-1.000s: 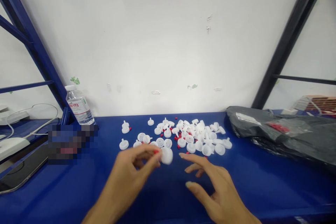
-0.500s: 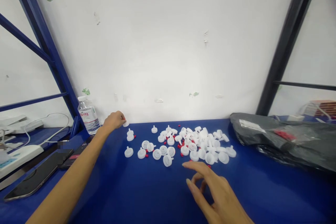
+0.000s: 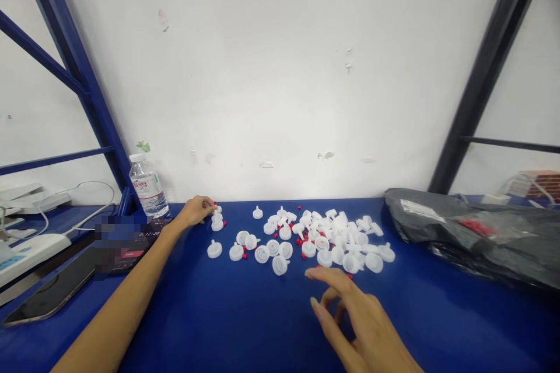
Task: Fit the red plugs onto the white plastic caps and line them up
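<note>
Blue table [image 3: 196, 315]: left hand [image 3: 199, 211] pinched one red-tipped piece [image 3: 219, 209]; right hand [image 3: 361, 315] curved open, empty; heaped pieces [image 3: 336, 230] mostly seemed untipped.

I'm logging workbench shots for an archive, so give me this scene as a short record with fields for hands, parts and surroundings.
Left hand: fingers closed at a red-tipped white cap, near the wall
Right hand: open, fingers bent, holding nothing, in front of the pile
White caps: heaped right of centre, others scattered to the left
Red pieces: small, mostly among the caps
Surface: blue table
Left side: water bottle, dark phone
Right side: grey plastic bag
</note>
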### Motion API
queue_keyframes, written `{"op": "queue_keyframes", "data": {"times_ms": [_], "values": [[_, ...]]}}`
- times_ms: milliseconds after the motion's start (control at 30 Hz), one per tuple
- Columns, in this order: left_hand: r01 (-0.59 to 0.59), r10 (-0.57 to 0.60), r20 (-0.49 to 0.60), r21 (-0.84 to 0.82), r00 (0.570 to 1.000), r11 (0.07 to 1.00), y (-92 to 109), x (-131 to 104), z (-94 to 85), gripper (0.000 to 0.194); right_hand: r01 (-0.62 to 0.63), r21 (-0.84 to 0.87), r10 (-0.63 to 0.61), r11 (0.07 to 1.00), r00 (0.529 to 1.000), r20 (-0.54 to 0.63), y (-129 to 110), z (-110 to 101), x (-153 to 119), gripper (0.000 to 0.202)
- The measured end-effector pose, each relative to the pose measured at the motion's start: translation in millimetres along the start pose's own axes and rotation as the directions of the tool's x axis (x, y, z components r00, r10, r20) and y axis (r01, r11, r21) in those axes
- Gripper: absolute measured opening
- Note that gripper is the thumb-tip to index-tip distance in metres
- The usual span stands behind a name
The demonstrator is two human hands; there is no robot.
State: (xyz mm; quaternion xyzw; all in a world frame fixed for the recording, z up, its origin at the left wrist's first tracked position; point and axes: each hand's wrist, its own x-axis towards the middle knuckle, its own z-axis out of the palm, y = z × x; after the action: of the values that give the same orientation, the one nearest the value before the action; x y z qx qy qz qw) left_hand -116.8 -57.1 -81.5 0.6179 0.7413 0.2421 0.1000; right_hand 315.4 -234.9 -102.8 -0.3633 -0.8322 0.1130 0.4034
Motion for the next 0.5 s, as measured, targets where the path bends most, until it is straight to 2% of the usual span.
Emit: {"op": "queue_keyframes", "data": {"times_ms": [100, 233, 367, 500], "values": [[0.023, -0.025, -0.018, -0.073, 1.0, 0.997, -1.3, -7.3, -4.7, 0.043, -0.008, -0.003, 0.008, 1.0, 1.0, -0.006, 1.7, 0.5, -0.2, 0.037], [0.047, -0.051, -0.052, -0.084, 0.997, 0.995, 1.2, -17.0, -17.7, 0.041, 0.0, 0.022, 0.001, 1.0, 1.0, -0.026, 3.8, 2.5, 0.4, 0.04], [-0.035, 0.035, -0.009, -0.067, 0.999, 0.997, 10.8, -28.1, -23.7, 0.046, 0.01, 0.033, -0.01, 0.999, 1.0, -0.013, 3.2, 2.9, 0.7, 0.039], [-0.088, 0.088, -0.003, -0.04, 0.996, 0.995, 22.8, -35.6, -18.2, 0.052, 0.016, 0.026, -0.016, 1.0, 1.0, 0.003, 1.2, 1.5, -0.2, 0.039]]}}
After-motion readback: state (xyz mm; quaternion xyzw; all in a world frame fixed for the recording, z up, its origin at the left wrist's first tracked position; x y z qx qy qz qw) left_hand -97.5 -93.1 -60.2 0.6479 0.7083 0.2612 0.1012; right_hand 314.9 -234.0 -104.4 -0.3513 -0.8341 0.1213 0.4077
